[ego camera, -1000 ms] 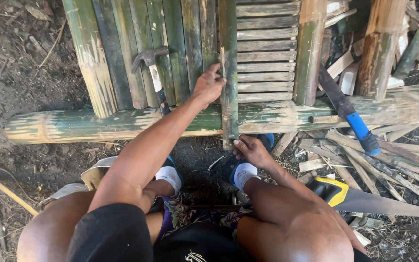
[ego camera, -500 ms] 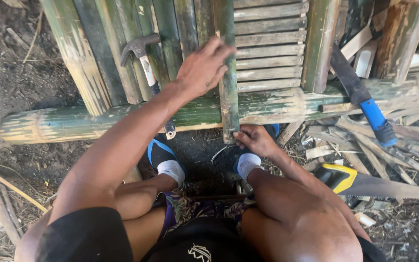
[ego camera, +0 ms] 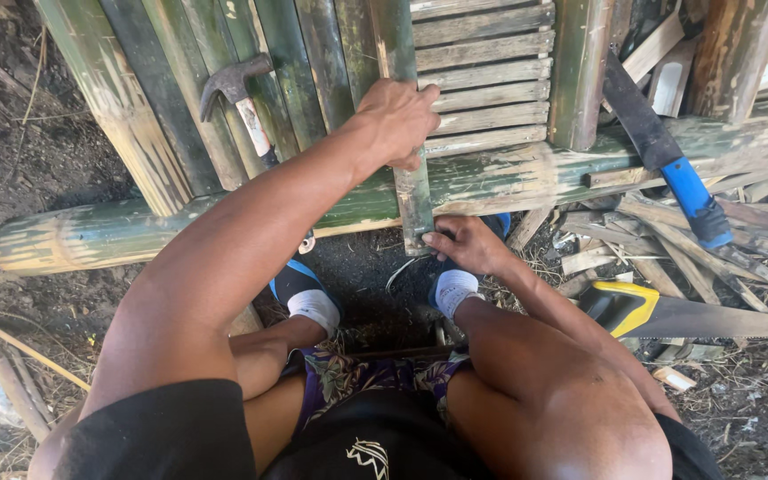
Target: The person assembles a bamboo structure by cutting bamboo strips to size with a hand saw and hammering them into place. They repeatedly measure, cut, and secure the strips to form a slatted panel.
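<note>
I squat in front of a bamboo frame. My left hand [ego camera: 399, 118] grips a narrow green bamboo slat [ego camera: 406, 53] that stands upright across a thick horizontal bamboo pole [ego camera: 91, 236]. My right hand [ego camera: 464, 244] holds the lower end of the same slat, just below the pole. Several wider bamboo slats [ego camera: 180, 89] lie side by side to the left of it. To the right a panel of short horizontal strips [ego camera: 482, 80] sits against the slat.
A claw hammer [ego camera: 240, 98] rests on the slats at the left. A blue-handled knife [ego camera: 664, 160] leans on the pole at the right. A yellow-and-black-handled saw [ego camera: 668, 313] lies on bamboo offcuts [ego camera: 722, 240] by my right knee. Dark soil lies to the left.
The view has come closer. My left hand went from touching the slat with its fingers to closing round it. My right hand stayed at the slat's lower end.
</note>
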